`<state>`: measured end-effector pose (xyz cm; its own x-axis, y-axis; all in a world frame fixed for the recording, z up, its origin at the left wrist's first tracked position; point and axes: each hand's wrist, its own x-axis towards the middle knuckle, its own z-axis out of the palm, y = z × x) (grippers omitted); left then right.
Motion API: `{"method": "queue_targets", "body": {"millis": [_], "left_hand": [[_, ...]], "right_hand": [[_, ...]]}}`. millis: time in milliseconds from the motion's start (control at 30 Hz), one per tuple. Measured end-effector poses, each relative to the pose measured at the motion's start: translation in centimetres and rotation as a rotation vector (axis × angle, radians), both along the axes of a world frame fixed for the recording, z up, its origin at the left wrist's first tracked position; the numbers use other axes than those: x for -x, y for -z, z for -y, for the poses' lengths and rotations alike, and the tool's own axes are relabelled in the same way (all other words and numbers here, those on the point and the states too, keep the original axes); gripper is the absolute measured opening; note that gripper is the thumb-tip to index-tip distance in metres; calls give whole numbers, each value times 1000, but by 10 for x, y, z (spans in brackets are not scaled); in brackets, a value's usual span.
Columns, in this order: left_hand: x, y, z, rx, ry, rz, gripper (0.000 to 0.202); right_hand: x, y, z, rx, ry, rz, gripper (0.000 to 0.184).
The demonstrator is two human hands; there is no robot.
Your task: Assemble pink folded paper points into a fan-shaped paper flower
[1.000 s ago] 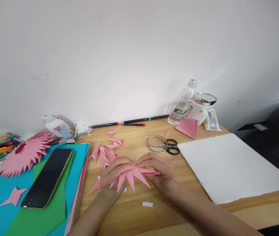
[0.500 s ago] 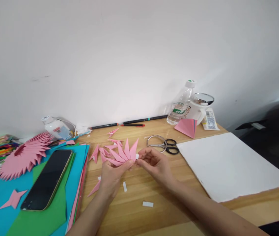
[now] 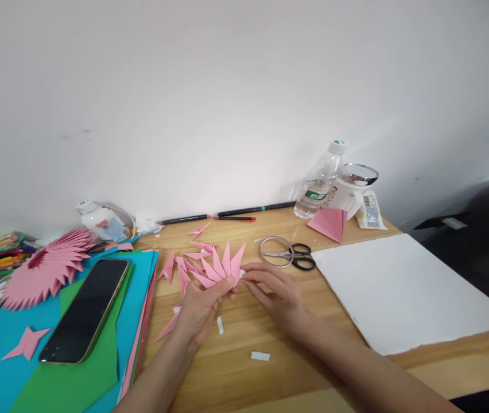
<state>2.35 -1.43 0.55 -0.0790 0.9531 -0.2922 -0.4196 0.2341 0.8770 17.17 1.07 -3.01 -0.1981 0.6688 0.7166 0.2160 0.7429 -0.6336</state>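
Note:
Low over the middle of the table, my left hand (image 3: pixel 204 301) is closed on a fan of folded pink paper (image 3: pixel 218 269), its pointed petals spread upward. My right hand (image 3: pixel 276 289) is closed at the fan's right edge, with thumb and fingertips pinching a small white strip (image 3: pixel 241 274) there; most of the strip is hidden by the fingers. Several loose pink folded pieces (image 3: pixel 167 268) lie behind and left of my left hand. Two white paper strips, one upright (image 3: pixel 220 325) and one flat (image 3: pixel 260 356), rest on the wood in front.
Scissors (image 3: pixel 302 257) with a tape ring (image 3: pixel 276 252) lie behind my right hand, beside a white board (image 3: pixel 408 295). A water bottle (image 3: pixel 317 183) and a mug (image 3: pixel 348 195) stand by the wall. A phone (image 3: pixel 85 312) and a pink paper ring (image 3: pixel 46 269) rest on coloured paper at left.
My right fingers have closed in and flattened over the white strip at the fan's right edge. My left hand keeps its hold; the whole view has shifted slightly.

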Motion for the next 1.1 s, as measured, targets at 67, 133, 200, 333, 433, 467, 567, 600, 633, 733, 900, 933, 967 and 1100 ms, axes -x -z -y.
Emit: {"method": "queue_targets", "body": {"millis": [67, 133, 200, 333, 433, 467, 567, 600, 633, 733, 900, 933, 967, 1100], "left_hand": [[0, 0, 0, 4, -8, -20, 15], [0, 0, 0, 1, -3, -39, 14], [0, 0, -1, 6, 1, -49, 14], [0, -1, -1, 43, 28, 28, 15], [3, -1, -3, 71, -1, 140, 15], [5, 0, -4, 73, -27, 173, 15], [10, 2, -7, 60, -88, 230, 16], [11, 3, -8, 58, -94, 231, 17], [12, 3, -9, 59, -97, 224, 17], [12, 2, -10, 48, -100, 194, 18], [8, 1, -8, -13, -62, 58, 18], [7, 3, -8, -29, -51, 0, 17], [7, 5, -7, -43, -37, -67, 17], [5, 12, -4, -48, 59, -346, 18]], "right_hand": [[1, 0, 1, -36, 19, 45, 14], [2, -2, 1, 28, 4, 58, 12], [2, -5, 1, 166, -25, 32, 11], [4, -7, -1, 473, -62, -95, 17], [5, -7, -1, 575, -124, -120, 21], [6, -7, 0, 585, -164, -101, 21], [7, -9, 5, 551, -309, -36, 15], [7, -10, 6, 533, -347, -36, 11], [7, -10, 7, 518, -370, -41, 8], [6, -10, 8, 543, -379, -48, 1], [5, -6, 2, 613, -201, -88, 17], [5, -5, 0, 610, -170, -127, 17], [5, -5, -2, 614, -166, -176, 17], [5, -5, -6, 717, -289, -314, 28]]}}
